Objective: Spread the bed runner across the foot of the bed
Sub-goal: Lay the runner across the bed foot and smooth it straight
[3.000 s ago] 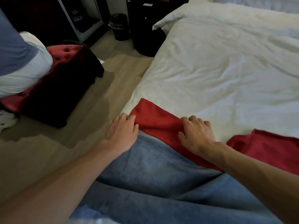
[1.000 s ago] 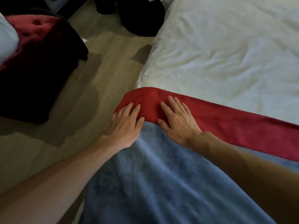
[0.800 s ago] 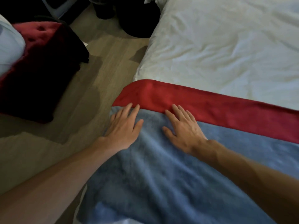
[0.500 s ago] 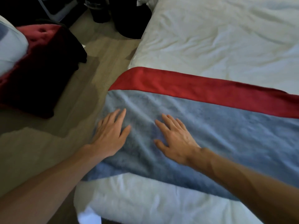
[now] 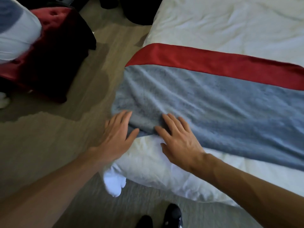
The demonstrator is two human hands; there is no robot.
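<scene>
**Runner unrolled — hands now back at its near edge**

Three seconds ago the bed runner (image 5: 205, 102) was bunched at the foot's left corner, its red band (image 5: 213, 63) crumpled under curled fingers. Since then it has been pushed out flat. The red band now runs as a clean stripe along the runner's far edge, towards the head of the bed (image 5: 230, 22), and the blue field lies open in front of it. Both hands have slid back over the blue cloth to its near edge, and a strip of white duvet now shows between that edge and the foot edge of the bed.

By my reading the spreading is nearly done at this end. What remains is smoothing, since diagonal ripples fan across the blue cloth at the left end (the right end runs out of view, so I cannot judge it).

The left hand (image 5: 116, 137) is open and flat, its fingers straight, at the bed's left edge, its fingertips and thumb on the runner's near left corner. The right hand (image 5: 179, 142) is open too. Its palm lies on the white duvet and its straight fingers reach onto the blue cloth — neither hand grips anything.
</scene>
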